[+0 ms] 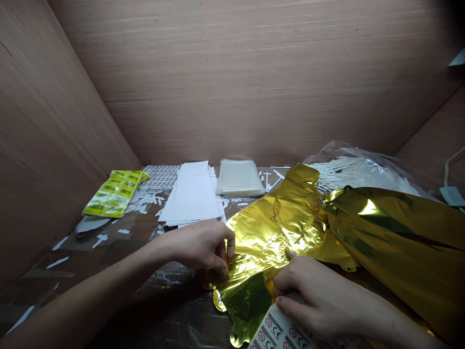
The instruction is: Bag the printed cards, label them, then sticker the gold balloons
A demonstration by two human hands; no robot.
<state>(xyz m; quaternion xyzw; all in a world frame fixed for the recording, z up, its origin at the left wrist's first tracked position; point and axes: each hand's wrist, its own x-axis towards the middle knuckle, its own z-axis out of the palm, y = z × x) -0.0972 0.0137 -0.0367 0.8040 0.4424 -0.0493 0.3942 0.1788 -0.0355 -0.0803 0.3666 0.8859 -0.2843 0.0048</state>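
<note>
A flat, crinkled gold foil balloon (254,228) lies across the middle of the worktop, with small holed tabs on its edge. At its left edge is my left hand (205,245), closed with curled fingers and thumb together. What those fingers pinch, if anything, is hidden. My right hand (305,293) is closed on a sticker sheet (278,329) printed with CE marks and red prohibition signs. The index finger of that hand points onto the foil. More gold foil (395,228) spreads out to the right.
Behind my hands lie white paper strips (192,191) and a stack of clear bags (240,177). Yellow barcode labels (115,193) sit at the left, near scattered white scraps (145,199). A plastic bag of white sticks (348,169) is at the back right. Wooden panels (232,82) enclose the worktop.
</note>
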